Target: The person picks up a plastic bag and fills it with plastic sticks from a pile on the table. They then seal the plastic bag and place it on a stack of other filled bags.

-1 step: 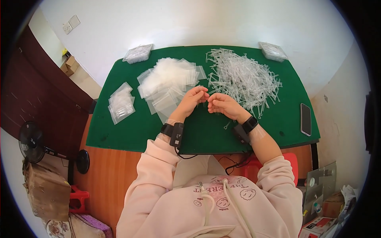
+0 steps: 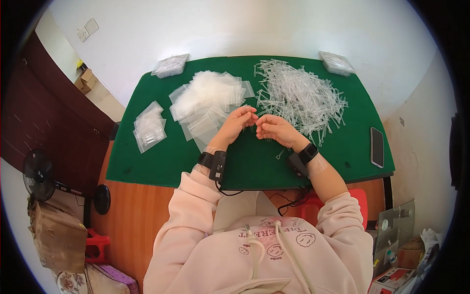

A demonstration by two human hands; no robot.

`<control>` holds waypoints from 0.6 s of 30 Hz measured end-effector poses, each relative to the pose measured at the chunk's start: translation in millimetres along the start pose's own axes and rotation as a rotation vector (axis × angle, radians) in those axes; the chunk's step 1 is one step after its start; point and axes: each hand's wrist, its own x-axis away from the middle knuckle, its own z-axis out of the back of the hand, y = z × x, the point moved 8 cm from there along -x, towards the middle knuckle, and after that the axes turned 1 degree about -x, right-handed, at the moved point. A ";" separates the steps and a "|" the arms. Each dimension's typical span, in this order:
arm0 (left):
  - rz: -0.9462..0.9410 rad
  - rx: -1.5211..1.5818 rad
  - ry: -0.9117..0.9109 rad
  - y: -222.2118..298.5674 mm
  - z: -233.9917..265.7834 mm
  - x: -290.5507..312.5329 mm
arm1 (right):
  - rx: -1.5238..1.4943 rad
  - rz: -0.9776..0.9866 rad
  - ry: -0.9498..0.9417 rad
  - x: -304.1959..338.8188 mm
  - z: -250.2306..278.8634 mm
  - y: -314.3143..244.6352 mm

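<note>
Over the middle of the green table my left hand (image 2: 240,121) and my right hand (image 2: 277,129) face each other, fingertips almost meeting. The fingers of both are curled in. Thin clear pieces seem to show beneath the fingertips, but I cannot make out what either hand grips. A large heap of small clear plastic sticks with looped ends (image 2: 301,95) lies just beyond my right hand. Beyond my left hand spreads a pile of clear plastic bags (image 2: 208,95), some lying close to its wrist. Farther left rests a small stack of filled clear bags (image 2: 149,127).
Two clear plastic boxes (image 2: 170,65) of sticks stand at the far corners, the other box (image 2: 337,64) on the right. A phone (image 2: 377,147) lies near the green tabletop's (image 2: 342,169) right edge. One loose stick (image 2: 280,155) is near my right wrist. Black cables hang below the front edge.
</note>
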 end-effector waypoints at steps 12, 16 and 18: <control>0.037 0.052 0.003 -0.2 1.5 4.1 | -0.072 0.081 0.001 -0.8 19.7 -9.5; 0.019 0.062 0.061 -0.1 7.8 1.9 | 0.719 0.359 0.506 14.7 50.6 -45.0; 0.006 0.070 0.082 0.4 8.7 1.0 | 1.121 0.396 0.597 20.0 37.0 -58.0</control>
